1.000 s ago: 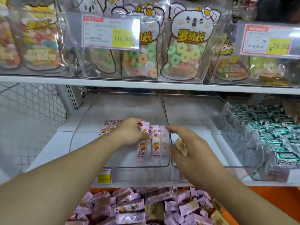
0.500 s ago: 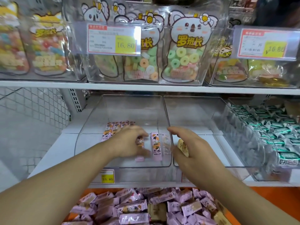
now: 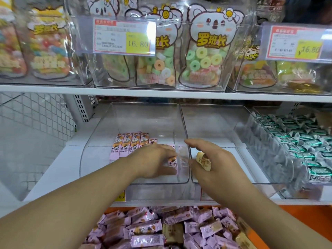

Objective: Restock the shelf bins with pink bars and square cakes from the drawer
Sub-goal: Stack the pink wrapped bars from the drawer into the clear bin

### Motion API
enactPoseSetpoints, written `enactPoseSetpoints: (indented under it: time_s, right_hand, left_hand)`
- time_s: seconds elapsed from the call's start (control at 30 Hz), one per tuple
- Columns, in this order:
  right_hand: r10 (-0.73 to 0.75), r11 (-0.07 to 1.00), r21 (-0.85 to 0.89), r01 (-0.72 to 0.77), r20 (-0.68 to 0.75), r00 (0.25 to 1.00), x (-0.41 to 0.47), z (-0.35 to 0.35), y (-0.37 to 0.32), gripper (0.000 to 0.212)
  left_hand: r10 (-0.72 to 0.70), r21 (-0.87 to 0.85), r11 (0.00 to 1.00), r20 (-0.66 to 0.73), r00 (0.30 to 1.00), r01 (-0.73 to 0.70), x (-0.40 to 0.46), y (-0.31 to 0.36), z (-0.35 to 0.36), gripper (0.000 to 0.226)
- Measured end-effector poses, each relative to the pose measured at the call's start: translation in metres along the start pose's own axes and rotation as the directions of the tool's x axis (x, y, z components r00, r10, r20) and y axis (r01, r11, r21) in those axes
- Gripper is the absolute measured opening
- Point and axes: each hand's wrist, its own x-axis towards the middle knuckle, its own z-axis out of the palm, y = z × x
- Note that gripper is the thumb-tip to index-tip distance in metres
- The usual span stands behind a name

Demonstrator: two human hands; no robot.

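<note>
Two bare forearms come into view from the bottom corners, and no sleeve, cuff or glove shows on either one as far as the picture's edge. The left hand [image 3: 152, 159] and the right hand [image 3: 213, 164] carry no ring, watch, bracelet or strap on the parts in view. The fingernails are too small and blurred to tell anything about them.

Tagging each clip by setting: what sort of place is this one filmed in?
Most likely a snack or candy shop aisle. Printed price tags hang on clear bins along white shelves, bagged ring candies fill the upper row, and a drawer of wrapped stock stands open below.
</note>
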Motion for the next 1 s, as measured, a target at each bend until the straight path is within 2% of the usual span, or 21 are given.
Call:
enactPoseSetpoints:
  time_s: [0.07, 0.17, 0.3, 0.43, 0.5, 0.7, 0.83, 1.0]
  right_hand:
    - [0.005, 1.000, 0.007, -0.005, -0.003, 1.000, 0.000, 0.000, 0.000, 0.050]
    - [0.004, 1.000, 0.013, -0.004, 0.001, 1.000, 0.000, 0.000, -0.001, 0.049]
    - [0.013, 1.000, 0.011, -0.013, 0.002, 1.000, 0.000, 0.001, 0.001, 0.048]
    - [0.004, 1.000, -0.004, -0.004, 0.006, 1.000, 0.000, 0.001, 0.001, 0.049]
    - [0.003, 1.000, -0.005, -0.003, 0.008, 1.000, 0.000, 0.000, 0.001, 0.049]
    - [0.018, 1.000, 0.012, -0.018, -0.001, 1.000, 0.000, 0.000, 0.000, 0.048]
    - [0.020, 1.000, 0.014, -0.020, -0.006, 1.000, 0.001, 0.001, -0.001, 0.048]
    - [0.009, 1.000, 0.008, -0.008, -0.009, 1.000, 0.000, 0.002, -0.002, 0.048]
  left_hand:
    - [-0.028, 0.111, 0.993, -0.023, 0.999, 0.030, 0.004, -0.006, -0.001, 0.036]
    - [-0.068, 0.133, 0.988, -0.087, 0.994, 0.080, 0.008, -0.020, -0.001, 0.028]
    - [-0.139, 0.080, 0.986, -0.122, 0.983, 0.149, 0.010, -0.037, 0.003, 0.047]
    - [-0.146, -0.022, 0.989, -0.025, 0.989, 0.146, 0.005, -0.039, 0.001, 0.085]
    - [-0.134, 0.010, 0.991, -0.014, 0.991, 0.134, 0.003, -0.045, -0.001, 0.093]
    - [-0.201, 0.093, 0.973, -0.104, 0.974, 0.211, 0.003, -0.048, 0.001, 0.082]
    - [-0.163, 0.099, 0.980, -0.100, 0.982, 0.172, 0.004, -0.045, 0.003, 0.079]
    - [-0.167, 0.212, 0.961, -0.067, 0.984, 0.178, 0.003, -0.045, -0.001, 0.075]
